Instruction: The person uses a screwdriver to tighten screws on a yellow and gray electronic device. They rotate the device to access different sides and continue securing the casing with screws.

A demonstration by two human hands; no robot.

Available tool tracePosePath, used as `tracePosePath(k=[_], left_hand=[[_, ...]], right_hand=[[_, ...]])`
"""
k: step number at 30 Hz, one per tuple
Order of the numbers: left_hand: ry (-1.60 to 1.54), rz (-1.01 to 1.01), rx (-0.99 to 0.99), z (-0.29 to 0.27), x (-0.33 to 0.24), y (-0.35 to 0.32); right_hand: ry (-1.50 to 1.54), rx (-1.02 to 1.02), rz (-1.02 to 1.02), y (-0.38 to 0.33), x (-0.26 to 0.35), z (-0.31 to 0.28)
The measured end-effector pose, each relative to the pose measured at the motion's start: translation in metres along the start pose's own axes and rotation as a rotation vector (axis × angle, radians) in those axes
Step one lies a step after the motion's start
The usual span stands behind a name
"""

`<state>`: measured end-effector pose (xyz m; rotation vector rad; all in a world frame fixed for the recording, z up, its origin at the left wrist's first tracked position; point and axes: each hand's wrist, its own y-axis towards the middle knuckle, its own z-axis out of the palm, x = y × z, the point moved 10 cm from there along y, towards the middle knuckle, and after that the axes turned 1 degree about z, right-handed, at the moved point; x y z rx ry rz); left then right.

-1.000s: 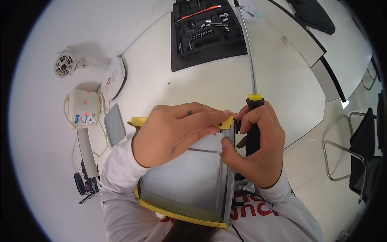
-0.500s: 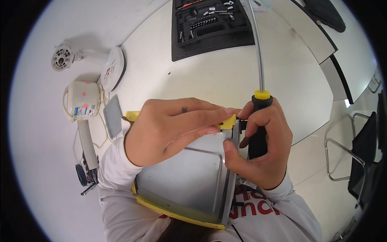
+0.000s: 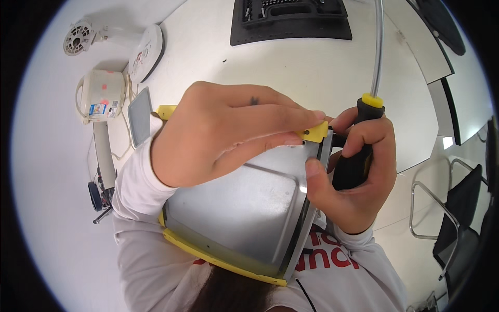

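Observation:
A grey sheet-metal panel (image 3: pixel 234 213) with yellow edge strips is in front of my torso. My left hand (image 3: pixel 208 135) reaches across its far edge, thumb and fingers pinching the yellow strip (image 3: pixel 315 133) at the far right corner. Held in my right hand (image 3: pixel 366 182) is a screwdriver (image 3: pixel 370 106) with a black and yellow handle, its long steel shaft pointing away from me and its tip out of view. The right thumb rests on the panel's right edge, while the other fingers wrap around the handle. A small dark part at that corner is mostly hidden by my fingers.
A black tool case tray (image 3: pixel 291 26) lies at the far side of the white table (image 3: pixel 249 65). Leftward are a cream appliance (image 3: pixel 104 96), a grey lid (image 3: pixel 139 117) and a fan-like device (image 3: pixel 80 37). A black chair (image 3: pixel 457 223) stands right.
The view has shifted, so the table things sit higher in the picture. Both hands and the panel's far corner appear farther right and up. Both grips look unchanged; the screwdriver leans slightly more rightward.

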<state>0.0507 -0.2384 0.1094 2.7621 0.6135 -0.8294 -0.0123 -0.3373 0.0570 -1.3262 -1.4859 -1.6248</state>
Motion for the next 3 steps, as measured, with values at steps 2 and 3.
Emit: tracePosePath(k=[2, 3], left_hand=[[-0.007, 0.004, -0.005, 0.0004, 0.0009, 0.0003], [0.000, 0.009, -0.003, 0.0003, 0.0006, 0.0002]], right_hand=[[0.006, -0.004, 0.020, -0.0005, -0.0016, 0.0001], [0.006, 0.001, 0.021, -0.0006, -0.0016, 0.0008]])
